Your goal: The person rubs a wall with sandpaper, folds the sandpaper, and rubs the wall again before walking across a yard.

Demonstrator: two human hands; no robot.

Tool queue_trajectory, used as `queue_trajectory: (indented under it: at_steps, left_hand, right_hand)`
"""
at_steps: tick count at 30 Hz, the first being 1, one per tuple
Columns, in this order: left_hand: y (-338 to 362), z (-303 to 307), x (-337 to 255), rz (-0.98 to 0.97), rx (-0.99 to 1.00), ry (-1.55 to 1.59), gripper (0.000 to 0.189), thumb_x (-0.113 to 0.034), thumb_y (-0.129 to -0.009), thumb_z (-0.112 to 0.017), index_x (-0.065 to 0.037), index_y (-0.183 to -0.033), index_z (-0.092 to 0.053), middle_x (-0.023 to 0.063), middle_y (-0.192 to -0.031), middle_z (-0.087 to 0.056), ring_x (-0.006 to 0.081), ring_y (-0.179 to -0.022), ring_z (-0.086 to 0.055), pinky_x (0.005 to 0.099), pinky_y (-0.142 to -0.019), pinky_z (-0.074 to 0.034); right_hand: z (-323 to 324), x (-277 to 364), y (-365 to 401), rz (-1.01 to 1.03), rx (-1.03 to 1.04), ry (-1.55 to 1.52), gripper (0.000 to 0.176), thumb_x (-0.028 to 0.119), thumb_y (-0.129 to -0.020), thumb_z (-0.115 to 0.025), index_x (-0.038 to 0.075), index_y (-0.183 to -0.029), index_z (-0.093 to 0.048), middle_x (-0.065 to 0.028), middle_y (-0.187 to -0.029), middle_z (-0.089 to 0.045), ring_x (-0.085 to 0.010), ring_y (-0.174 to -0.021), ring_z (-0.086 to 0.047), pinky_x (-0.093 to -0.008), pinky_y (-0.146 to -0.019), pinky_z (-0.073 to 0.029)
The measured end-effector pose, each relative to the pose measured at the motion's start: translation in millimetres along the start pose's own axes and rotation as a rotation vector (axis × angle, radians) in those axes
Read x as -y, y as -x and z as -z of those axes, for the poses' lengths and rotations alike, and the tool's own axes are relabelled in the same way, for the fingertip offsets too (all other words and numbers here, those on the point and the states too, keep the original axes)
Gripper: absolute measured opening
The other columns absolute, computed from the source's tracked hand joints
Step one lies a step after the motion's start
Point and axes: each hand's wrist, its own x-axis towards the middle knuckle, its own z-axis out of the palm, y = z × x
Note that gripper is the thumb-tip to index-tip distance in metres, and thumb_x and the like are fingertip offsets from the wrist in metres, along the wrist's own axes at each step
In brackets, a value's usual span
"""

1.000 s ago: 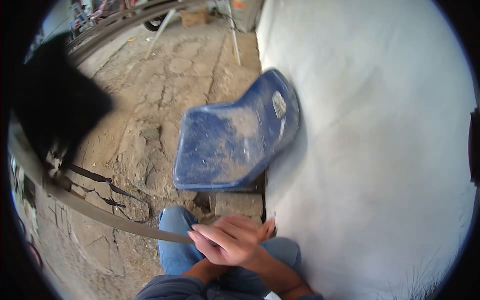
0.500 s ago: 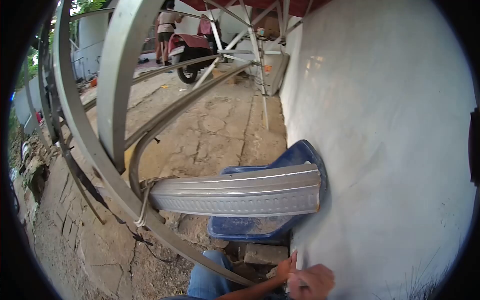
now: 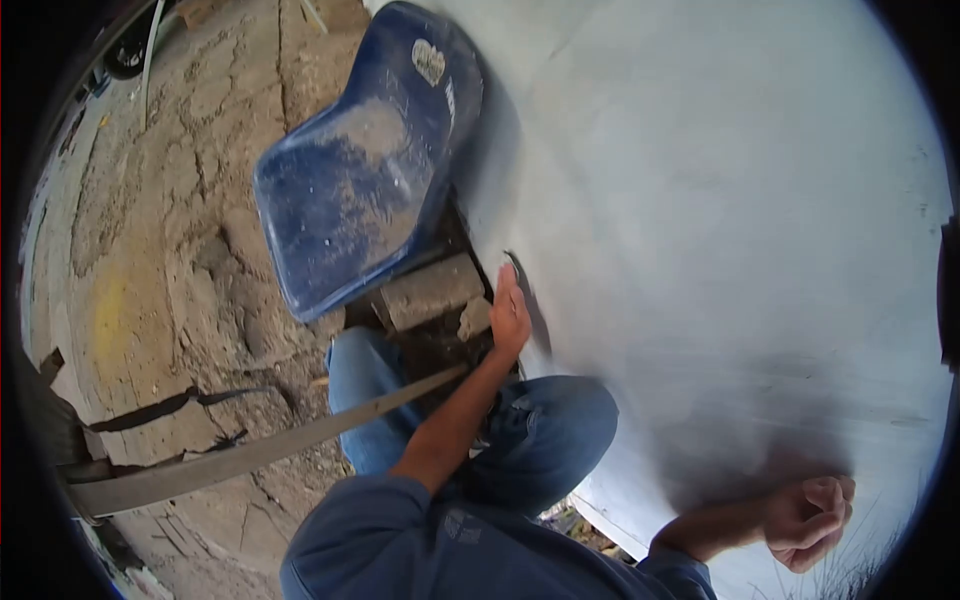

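Note:
My left hand [image 3: 510, 318] reaches forward beside the foot of the white wall [image 3: 700, 200], its fingers stretched out and nothing visible in them. It is just right of a concrete block [image 3: 432, 291] and a small stone [image 3: 475, 319]. Out to the right, my right hand [image 3: 812, 522] is closed near the wall, fingers curled and thumb pressed in; what it holds, if anything, is hidden. A scuffed blue plastic seat [image 3: 345, 190] lies tilted against the wall, ahead of my left hand.
A curved metal bar [image 3: 260, 450] crosses low in front of my body, passing by my left forearm. Black straps [image 3: 165, 408] hang at the left over cracked, rough ground [image 3: 210, 300]. A wheel [image 3: 125, 55] shows at the upper left.
The view has swung down and to the right. The ribbed metal piece over the blue seat is out of view. My right hand has moved away from my left, far to the right.

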Motion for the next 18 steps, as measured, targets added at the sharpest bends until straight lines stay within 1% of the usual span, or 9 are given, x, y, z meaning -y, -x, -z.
queue_trajectory:
  at_steps: [2,3,5,6,8,10,12,14,18]
  left_hand:
    - [-14,4,10,0.19,-0.072,-0.05,0.046,-0.028,-0.1,-0.033,-0.001,-0.136,-0.04,0.0205,-0.139,-0.042,0.0351,-0.128,-0.04,0.0368,-0.104,-0.036]
    - [-25,2,21,0.207,-0.08,-0.062,0.046,-0.028,-0.1,-0.033,-0.001,-0.136,-0.04,0.0205,-0.139,-0.042,0.0351,-0.128,-0.04,0.0368,-0.104,-0.036]
    - [-41,-7,45,0.242,-0.009,-0.11,0.047,-0.031,-0.1,-0.032,-0.002,-0.137,-0.04,0.0207,-0.137,-0.043,0.0364,-0.126,-0.042,0.0385,-0.103,-0.036]
    - [-43,-8,40,0.26,-0.006,-0.113,0.047,-0.031,-0.1,-0.032,-0.002,-0.137,-0.04,0.0207,-0.137,-0.043,0.0364,-0.126,-0.042,0.0385,-0.103,-0.036]
    - [-32,-12,31,0.3,0.024,-0.058,0.049,-0.032,-0.1,-0.032,-0.001,-0.136,-0.04,0.0206,-0.137,-0.043,0.036,-0.127,-0.04,0.0389,-0.105,-0.034]
    - [3,-12,46,0.267,0.052,-0.024,0.049,-0.03,-0.1,-0.032,0.002,-0.137,-0.037,0.0224,-0.14,-0.038,0.0362,-0.131,-0.034,0.0383,-0.106,-0.032]
    - [35,-9,46,0.105,0.143,-0.069,0.05,-0.029,-0.1,-0.031,0.004,-0.138,-0.034,0.0243,-0.143,-0.033,0.0366,-0.134,-0.03,0.038,-0.108,-0.029]
    - [59,-3,41,0.113,0.197,-0.061,0.05,-0.027,-0.1,-0.032,0.004,-0.139,-0.031,0.0254,-0.144,-0.031,0.0369,-0.134,-0.029,0.0376,-0.109,-0.028]
    - [63,11,36,0.087,0.332,-0.106,0.05,-0.026,-0.1,-0.033,0.003,-0.14,-0.03,0.0235,-0.146,-0.029,0.0357,-0.136,-0.028,0.0369,-0.109,-0.027]
  right_hand:
    - [-12,3,4,0.122,0.124,0.256,0.022,-0.001,-0.086,-0.054,-0.015,-0.069,-0.059,-0.0162,-0.052,-0.053,-0.0192,-0.041,-0.046,-0.0288,-0.041,-0.037]
    - [-17,5,3,0.074,0.108,0.253,0.02,-0.003,-0.082,-0.059,-0.015,-0.066,-0.059,-0.0178,-0.051,-0.055,-0.0193,-0.041,-0.051,-0.0267,-0.041,-0.043]
    - [-20,0,7,0.055,0.034,0.242,0.02,-0.002,-0.082,-0.059,-0.015,-0.067,-0.06,-0.0171,-0.05,-0.054,-0.0189,-0.04,-0.05,-0.0265,-0.042,-0.044]
    - [-18,-1,7,0.044,-0.048,0.246,0.02,-0.002,-0.082,-0.059,-0.015,-0.067,-0.06,-0.0165,-0.048,-0.054,-0.0186,-0.039,-0.05,-0.0263,-0.042,-0.044]
    - [-15,-5,4,0.055,-0.039,0.173,0.021,-0.002,-0.081,-0.06,-0.014,-0.064,-0.06,-0.0162,-0.046,-0.053,-0.0182,-0.037,-0.05,-0.0278,-0.043,-0.046]
    - [-18,-5,1,0.093,-0.042,0.178,0.023,-0.002,-0.08,-0.06,-0.012,-0.06,-0.059,-0.0164,-0.046,-0.053,-0.0178,-0.035,-0.05,-0.0296,-0.042,-0.047]
    - [-16,-7,-2,0.12,-0.022,0.214,0.024,-0.002,-0.08,-0.061,-0.011,-0.058,-0.059,-0.0169,-0.045,-0.054,-0.018,-0.035,-0.051,-0.0304,-0.041,-0.047]
    - [-15,-10,-3,0.162,-0.035,0.245,0.024,-0.002,-0.079,-0.061,-0.011,-0.057,-0.059,-0.0174,-0.045,-0.054,-0.0182,-0.034,-0.051,-0.0312,-0.041,-0.047]
    - [-14,-6,0,0.079,-0.043,0.2,0.023,-0.001,-0.08,-0.059,-0.013,-0.059,-0.06,-0.0186,-0.045,-0.054,-0.0185,-0.034,-0.051,-0.0297,-0.04,-0.046]
